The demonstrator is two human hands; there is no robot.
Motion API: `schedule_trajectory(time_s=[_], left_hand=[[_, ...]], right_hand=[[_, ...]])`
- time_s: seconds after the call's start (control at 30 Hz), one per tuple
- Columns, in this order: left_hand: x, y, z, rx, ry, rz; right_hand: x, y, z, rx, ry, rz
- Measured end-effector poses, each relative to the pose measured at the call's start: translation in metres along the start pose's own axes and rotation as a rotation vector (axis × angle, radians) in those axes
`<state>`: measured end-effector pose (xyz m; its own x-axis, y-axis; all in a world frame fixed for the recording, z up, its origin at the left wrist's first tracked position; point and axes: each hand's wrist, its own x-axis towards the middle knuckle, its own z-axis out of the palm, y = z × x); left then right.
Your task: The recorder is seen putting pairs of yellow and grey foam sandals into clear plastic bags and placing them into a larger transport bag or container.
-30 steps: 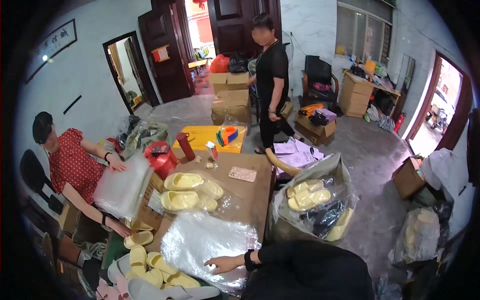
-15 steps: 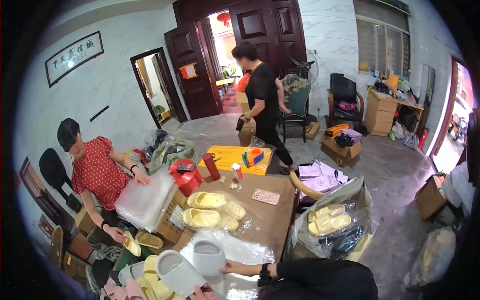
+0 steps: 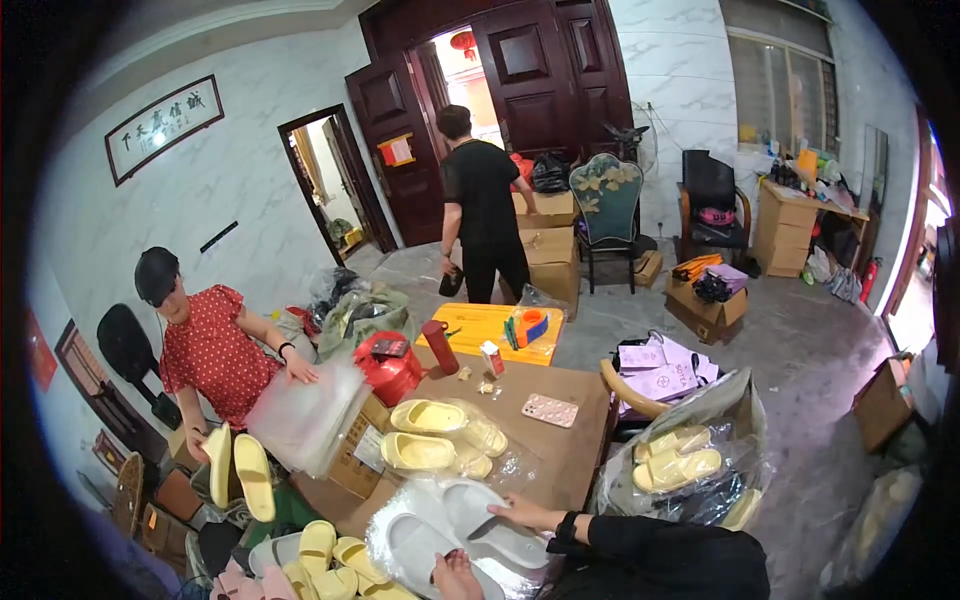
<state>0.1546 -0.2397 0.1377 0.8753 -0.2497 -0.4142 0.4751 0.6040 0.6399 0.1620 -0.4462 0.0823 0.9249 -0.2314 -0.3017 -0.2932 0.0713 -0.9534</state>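
Compared with a moment ago, both hands now lie on the white slippers [image 3: 470,535] in clear plastic at the near bench [image 3: 575,440] edge, right hand [image 3: 520,515] spread flat, left hand [image 3: 455,575] pressing, grip unclear.

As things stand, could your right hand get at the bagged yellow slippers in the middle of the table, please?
Probably yes: the right hand rests on the white slippers, and the bagged yellow slippers lie just beyond, with only clear plastic film between.
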Motion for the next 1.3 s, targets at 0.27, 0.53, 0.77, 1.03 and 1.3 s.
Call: schedule_trajectory(time_s=[0.27, 0.53, 0.77, 1.03, 1.3], left_hand=[[0.066, -0.050, -0.115, 0.624, -0.086, -0.242], [0.068, -0.093, -0.179, 1.453, -0.439, 0.302], [0.040, -0.102, -0.161, 1.827, -0.452, 0.440], [0.036, -0.105, -0.169, 1.775, -0.361, 0.270], [0.033, -0.103, -0.161, 1.886, -0.437, 0.261]], right_hand=[[0.037, 0.063, 0.017, -0.484, -0.180, -0.119], [0.015, 0.052, 0.033, -0.541, -0.138, -0.143], [0.000, 0.028, 0.033, -0.501, -0.009, -0.239], [-0.006, 0.040, 0.037, -0.611, -0.079, -0.166], [-0.003, 0.038, 0.026, -0.571, -0.041, -0.246]])
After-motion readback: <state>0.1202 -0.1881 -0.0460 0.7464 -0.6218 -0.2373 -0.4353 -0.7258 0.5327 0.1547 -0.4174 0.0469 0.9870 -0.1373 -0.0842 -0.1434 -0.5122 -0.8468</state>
